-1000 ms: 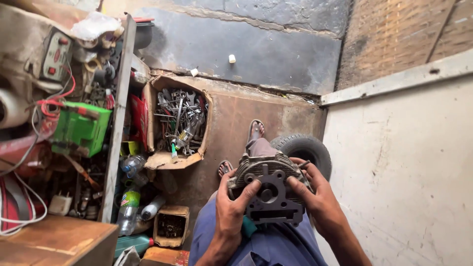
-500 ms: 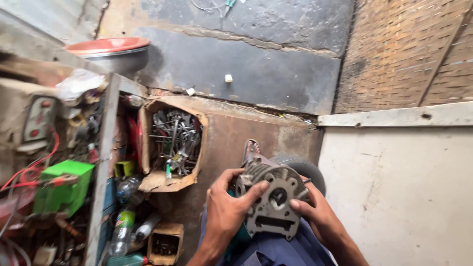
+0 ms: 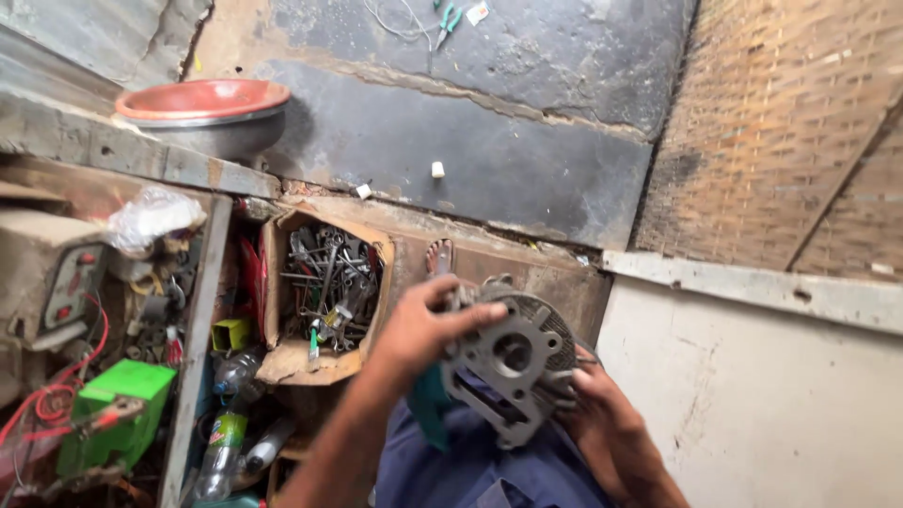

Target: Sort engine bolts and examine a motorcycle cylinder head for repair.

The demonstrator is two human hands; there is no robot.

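Note:
Both my hands hold a grey metal engine cylinder head [image 3: 513, 367] with cooling fins and a round bore, tilted over my blue-trousered lap [image 3: 470, 470]. My left hand [image 3: 423, 329] grips its upper left edge, fingers curled over the top. My right hand [image 3: 593, 404] supports it from below on the right, partly hidden behind the casting. A teal cloth [image 3: 431, 414] hangs under the part.
A cardboard box of wrenches and tools [image 3: 324, 292] stands to the left. Further left are a green battery [image 3: 118, 409] with red wires, plastic bottles [image 3: 226, 442], and shelving. A red-rimmed metal bowl [image 3: 202, 108] sits on a ledge. A white panel [image 3: 752, 404] stands at right.
The view has tilted upward, showing more wall and the bowl. The cylinder head has been turned and tilted, my left hand shifting to its top edge and my right hand underneath.

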